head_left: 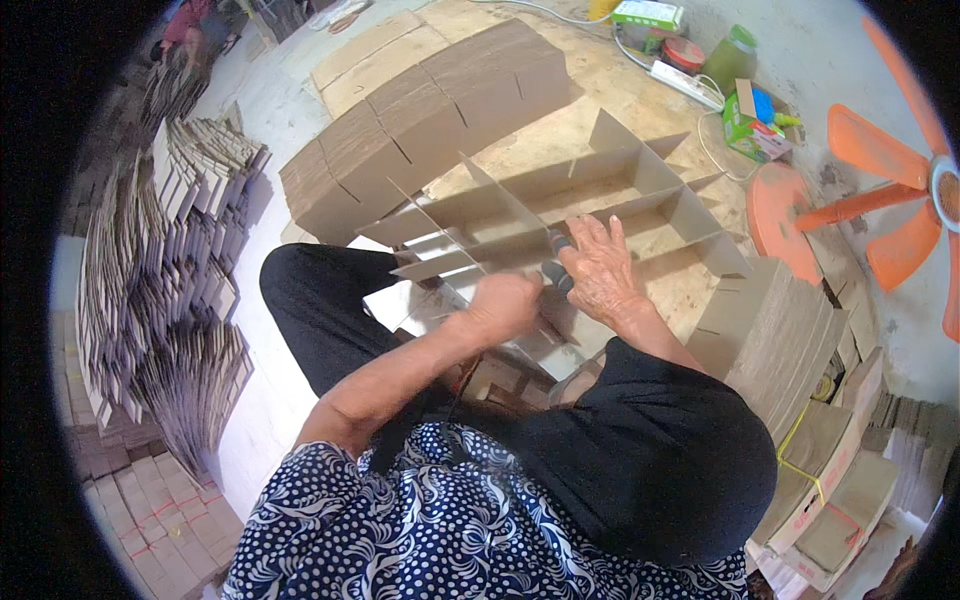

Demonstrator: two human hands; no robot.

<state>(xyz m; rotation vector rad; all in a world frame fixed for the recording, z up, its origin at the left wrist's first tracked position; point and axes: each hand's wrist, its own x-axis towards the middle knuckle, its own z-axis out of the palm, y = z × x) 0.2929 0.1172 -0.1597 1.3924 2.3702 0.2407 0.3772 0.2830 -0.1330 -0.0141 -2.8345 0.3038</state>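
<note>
From my remote station, through the head camera, I record the cardboard grid (580, 188) ahead of the person's bent knees, slightly right of centre. Its longer strips run from near left to far right; the shorter cross strips (507, 203) meet them at slots, running from far left toward near right.

I find the right hand (600, 265) farther in, over the middle of the grid, so it is the nearer of the two to the crossing strips. Its fingers bend down and to the left, two of them wearing dark coverings, and I judge them to be pinching cardboard at a cross strip; the last finger stands up free.

I find the left hand (508, 305) at the near side, to the left of and below the right hand, the two close together. Its fingers are curled in; the back of the hand hides the contact, and I cannot tell whether cardboard is grasped within. From this hand most of the grid lies forward and to the right.

Beyond the grid, I note a long row of slotted cardboard (430, 120), roughly parallel to the longer strips.
</note>
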